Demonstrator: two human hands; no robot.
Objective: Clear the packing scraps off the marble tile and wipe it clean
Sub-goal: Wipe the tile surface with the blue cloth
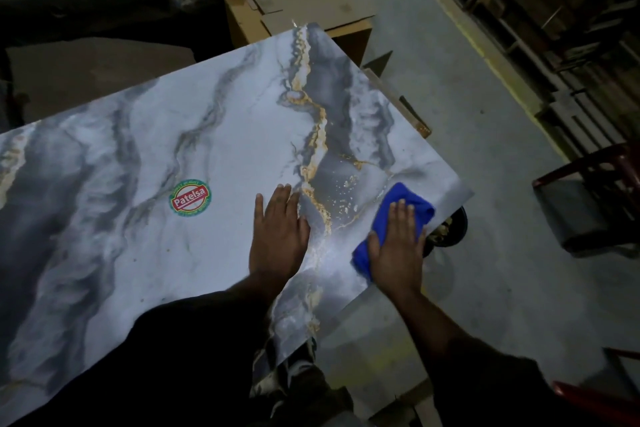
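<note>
Blue cloth (398, 218) pinned flat under right hand (398, 246), near tile (173, 135) corner. Left hand (277, 236) spread flat, bare, just beside. Unwiped tile runs long leftward, beyond left hand. No scraps seen.

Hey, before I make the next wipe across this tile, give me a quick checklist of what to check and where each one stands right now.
1. Cloth under hand: ok. The right hand lies flat on the blue cloth.
2. Tile steadied: ok. The left hand rests flat on the marble tile.
3. Packing scraps gone: ok, none show on the tile.
4. Sticker: not ok if it should go; the Patelsa sticker is on the tile.
5. Left part wiped: cannot tell, too dark.
6. Tile support underneath: cannot tell, hidden.
</note>
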